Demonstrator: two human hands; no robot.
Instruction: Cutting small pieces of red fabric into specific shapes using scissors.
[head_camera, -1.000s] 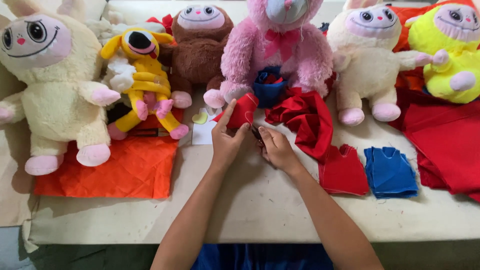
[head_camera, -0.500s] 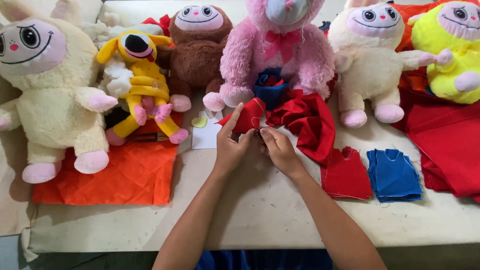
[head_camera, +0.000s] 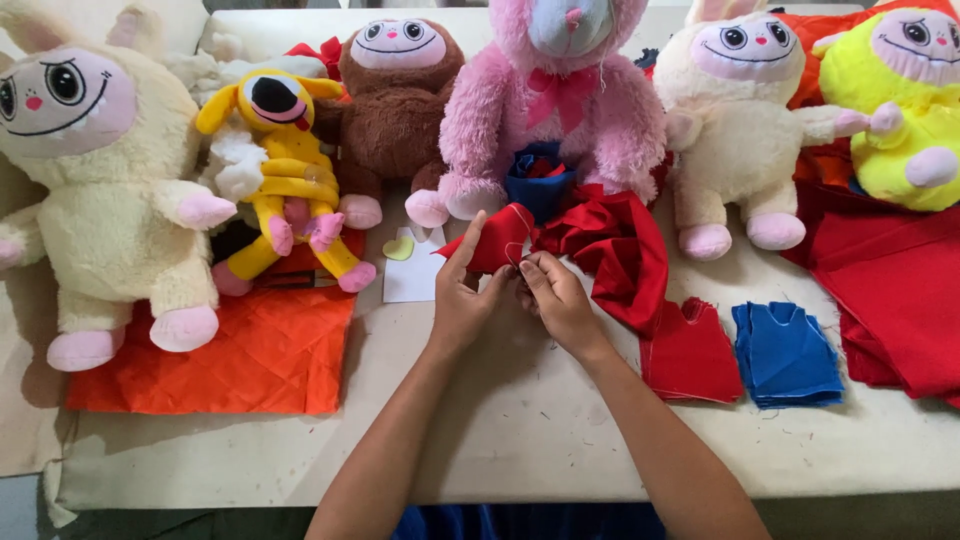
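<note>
My left hand (head_camera: 462, 296) holds a small red fabric piece (head_camera: 496, 238) up off the table, thumb and fingers pinched on its lower edge. My right hand (head_camera: 556, 292) is closed right beside it, fingertips pinched at the same edge of the cloth; whatever thin item they hold is too small to make out. A pale line runs along the cloth's curved edge. Behind the hands lies a bunched pile of red cloth (head_camera: 612, 250), in front of a pink plush toy (head_camera: 560, 100).
A row of plush toys lines the back: cream (head_camera: 95, 180), yellow (head_camera: 280, 180), brown (head_camera: 395, 100), another cream (head_camera: 735, 120), bright yellow (head_camera: 905, 100). Orange quilted cloth (head_camera: 240, 355) lies left; red (head_camera: 690, 350) and blue (head_camera: 785, 352) cut stacks lie right. White paper (head_camera: 410, 275) carries a heart shape.
Both hands have stayed together at the red piece, shifting slightly; the piece is now lifted a bit more upright. The view has drifted a little.
</note>
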